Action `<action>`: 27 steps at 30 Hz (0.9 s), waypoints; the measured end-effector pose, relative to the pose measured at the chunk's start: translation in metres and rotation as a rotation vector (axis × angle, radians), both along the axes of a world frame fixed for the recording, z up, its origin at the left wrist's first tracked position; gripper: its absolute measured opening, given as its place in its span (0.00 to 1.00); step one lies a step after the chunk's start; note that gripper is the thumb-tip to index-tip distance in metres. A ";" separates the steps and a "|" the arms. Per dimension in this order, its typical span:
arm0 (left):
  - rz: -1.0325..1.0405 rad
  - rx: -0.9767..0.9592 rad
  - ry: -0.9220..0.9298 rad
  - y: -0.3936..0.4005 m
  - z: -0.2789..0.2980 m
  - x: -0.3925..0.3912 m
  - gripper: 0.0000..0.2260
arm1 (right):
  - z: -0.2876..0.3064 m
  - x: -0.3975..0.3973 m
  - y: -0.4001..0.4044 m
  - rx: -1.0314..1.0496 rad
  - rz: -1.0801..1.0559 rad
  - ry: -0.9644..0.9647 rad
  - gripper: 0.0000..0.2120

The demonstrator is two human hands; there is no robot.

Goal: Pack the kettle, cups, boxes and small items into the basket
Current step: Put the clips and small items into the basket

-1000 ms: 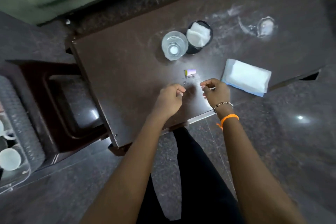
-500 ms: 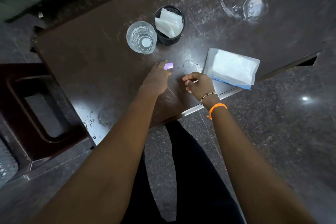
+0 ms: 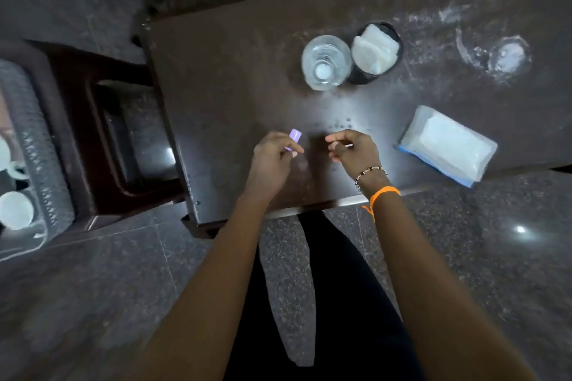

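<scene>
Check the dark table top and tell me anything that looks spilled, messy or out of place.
Whitish smears and a ring-shaped mark stain the table at its far right, and small specks lie beyond the right hand. They look like dried residue or powder; which cannot be told. The glass and black cup stand upright.

Both forearms are bare, without sleeves, the right wrist wears a beaded bracelet point(image 3: 370, 172) of dark and pale beads beside an orange thread band point(image 3: 383, 193) with a loose tail, and the legs are in black trousers point(image 3: 325, 303).
</scene>
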State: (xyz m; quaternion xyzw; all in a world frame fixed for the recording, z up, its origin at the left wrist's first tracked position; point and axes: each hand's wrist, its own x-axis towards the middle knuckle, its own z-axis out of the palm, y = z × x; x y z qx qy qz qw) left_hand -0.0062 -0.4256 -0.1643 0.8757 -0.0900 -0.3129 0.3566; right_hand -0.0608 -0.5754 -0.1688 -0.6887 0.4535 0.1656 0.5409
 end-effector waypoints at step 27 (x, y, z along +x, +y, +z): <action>0.762 0.215 -0.126 0.377 0.087 0.242 0.14 | 0.065 0.188 0.368 0.238 0.512 -0.280 0.11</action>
